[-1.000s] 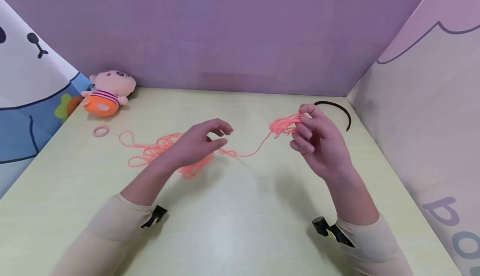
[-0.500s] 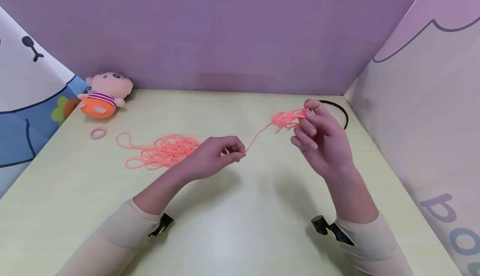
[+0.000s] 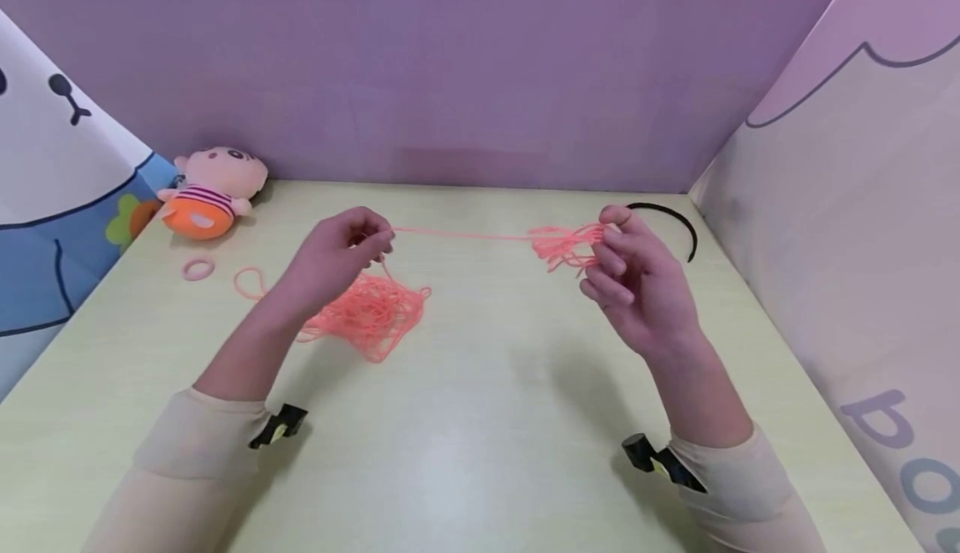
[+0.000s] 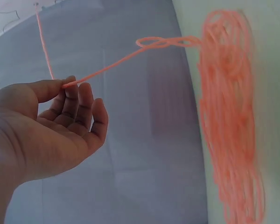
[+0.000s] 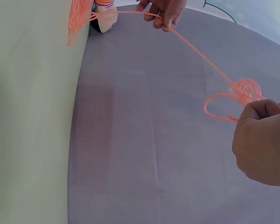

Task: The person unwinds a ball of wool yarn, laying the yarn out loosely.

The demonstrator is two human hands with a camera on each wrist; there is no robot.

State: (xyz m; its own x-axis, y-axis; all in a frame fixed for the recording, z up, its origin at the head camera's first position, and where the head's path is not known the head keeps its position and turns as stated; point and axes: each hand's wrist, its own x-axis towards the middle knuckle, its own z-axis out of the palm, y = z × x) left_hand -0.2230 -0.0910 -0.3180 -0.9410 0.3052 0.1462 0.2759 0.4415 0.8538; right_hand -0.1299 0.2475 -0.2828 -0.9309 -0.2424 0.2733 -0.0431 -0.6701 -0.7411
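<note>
In the head view my left hand pinches a strand of coral-pink cord between thumb and index finger, raised above the table. From it the strand runs taut to a looped bundle of the same cord. My right hand grips that bundle by its right end, loops hanging out past the fingertips. A tangled pile of cord lies on the table below my left hand. The left wrist view shows the pinched strand dropping through a small twisted loop to the pile.
A plush doll with orange bottoms lies at the back left. A pink ring is in front of it. Behind my right hand a curved black cord lies on the table. Purple and printed panels enclose the table.
My left hand took hold of the strand near the middle, then drew it back left and up, pulling it straight. My right hand keeps the bundle nearly in place.
</note>
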